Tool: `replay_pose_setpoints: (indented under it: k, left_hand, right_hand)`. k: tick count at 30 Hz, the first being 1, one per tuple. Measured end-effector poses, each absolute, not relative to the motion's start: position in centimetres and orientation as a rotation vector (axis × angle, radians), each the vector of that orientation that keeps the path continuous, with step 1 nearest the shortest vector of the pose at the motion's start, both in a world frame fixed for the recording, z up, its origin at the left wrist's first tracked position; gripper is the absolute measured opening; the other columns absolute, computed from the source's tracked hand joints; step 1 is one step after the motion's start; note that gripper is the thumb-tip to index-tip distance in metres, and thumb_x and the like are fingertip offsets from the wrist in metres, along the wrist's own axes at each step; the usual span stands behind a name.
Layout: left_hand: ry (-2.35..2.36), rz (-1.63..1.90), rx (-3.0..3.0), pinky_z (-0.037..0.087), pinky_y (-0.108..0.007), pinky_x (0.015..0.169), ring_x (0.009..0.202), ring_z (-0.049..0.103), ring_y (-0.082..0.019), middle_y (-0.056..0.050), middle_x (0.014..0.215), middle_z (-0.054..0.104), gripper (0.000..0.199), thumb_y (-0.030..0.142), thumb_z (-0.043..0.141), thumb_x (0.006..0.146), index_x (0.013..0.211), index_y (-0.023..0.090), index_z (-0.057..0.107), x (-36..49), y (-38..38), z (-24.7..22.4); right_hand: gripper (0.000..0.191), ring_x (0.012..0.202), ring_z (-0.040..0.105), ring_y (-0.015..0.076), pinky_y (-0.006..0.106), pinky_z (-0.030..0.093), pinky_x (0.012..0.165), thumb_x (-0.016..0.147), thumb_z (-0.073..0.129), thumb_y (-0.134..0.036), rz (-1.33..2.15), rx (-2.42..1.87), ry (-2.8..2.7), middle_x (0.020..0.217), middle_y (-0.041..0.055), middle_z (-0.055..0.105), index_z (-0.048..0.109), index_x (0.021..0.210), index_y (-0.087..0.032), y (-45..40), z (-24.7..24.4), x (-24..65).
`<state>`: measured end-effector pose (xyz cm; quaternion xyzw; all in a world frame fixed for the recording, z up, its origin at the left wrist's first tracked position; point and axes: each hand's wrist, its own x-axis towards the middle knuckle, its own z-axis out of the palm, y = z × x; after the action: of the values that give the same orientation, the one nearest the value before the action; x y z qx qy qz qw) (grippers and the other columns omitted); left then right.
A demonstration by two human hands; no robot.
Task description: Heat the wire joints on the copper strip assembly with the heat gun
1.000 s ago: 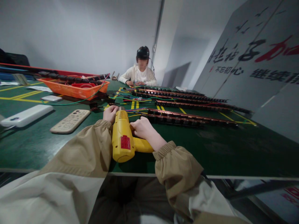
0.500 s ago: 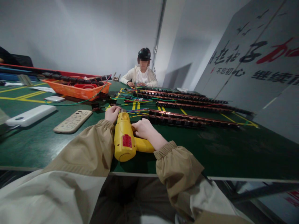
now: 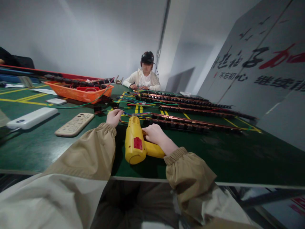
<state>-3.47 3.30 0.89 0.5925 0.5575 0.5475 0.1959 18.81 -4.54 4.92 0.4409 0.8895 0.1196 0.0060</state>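
My right hand (image 3: 154, 133) is wrapped round the handle of a yellow heat gun (image 3: 135, 141), whose nozzle points away from me. In front of the nozzle run several coloured wires (image 3: 140, 114), joined to the nearest long black strip with copper-coloured bars (image 3: 186, 122). To the left of the gun, my left hand (image 3: 114, 116) pinches the ends of these wires between its fingertips. The exact spot where the nozzle faces the wires is partly hidden by the gun.
More black strips (image 3: 186, 108) lie behind. An orange basket (image 3: 78, 92) of black parts stands back left. A phone in a beige case (image 3: 75, 124) and a white power bank (image 3: 32, 117) lie left on the green table (image 3: 233, 156). Across it sits another person (image 3: 145, 78).
The heat gun has moved to the right, away from my left hand, with my right hand on it. My left hand has stayed almost in place, and the wires beside it show more.
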Motion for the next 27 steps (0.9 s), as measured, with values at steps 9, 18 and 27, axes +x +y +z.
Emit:
replay_pose_setpoints:
  k: [9, 18, 27]
  left_hand:
    - [1.587, 1.519, 1.668, 0.042, -0.023, 0.054, 0.047, 0.052, -0.013, 0.002, 0.043, 0.050, 0.037, 0.042, 0.049, 0.075, 0.086, 0.014, 0.069, -3.6, 3.3, 0.8]
    - [1.685, 1.506, 1.732, 0.043, -0.024, 0.061, 0.063, 0.055, -0.015, -0.001, 0.062, 0.060, 0.033, 0.039, 0.046, 0.077, 0.082, 0.016, 0.070, -3.6, 3.1, 1.0]
    - [1.748, 0.987, 2.350, 0.039, -0.034, 0.089, 0.099, 0.054, -0.022, -0.006, 0.102, 0.064, 0.028, 0.038, 0.049, 0.081, 0.092, 0.022, 0.068, -2.8, 3.8, -1.1]
  right_hand:
    - [0.026, 0.087, 0.064, 0.0224, 0.030, 0.040, 0.071, 0.081, 0.046, -0.022, 0.417, 1.492, 2.653, 0.093, 0.0072, 0.070, 0.066, 0.097, -0.021, -4.8, 5.2, 21.5]
    - [0.025, 0.087, 0.063, 0.0222, 0.030, 0.038, 0.073, 0.081, 0.046, -0.023, 0.431, 1.588, 2.571, 0.093, 0.0070, 0.070, 0.066, 0.097, -0.021, -5.0, 5.4, 24.0]
    - [0.025, 0.085, 0.063, 0.0208, 0.030, 0.037, 0.075, 0.080, 0.049, -0.020, 0.340, 1.588, 2.584, 0.090, 0.0066, 0.070, 0.065, 0.099, -0.022, -7.1, 5.1, 25.9]
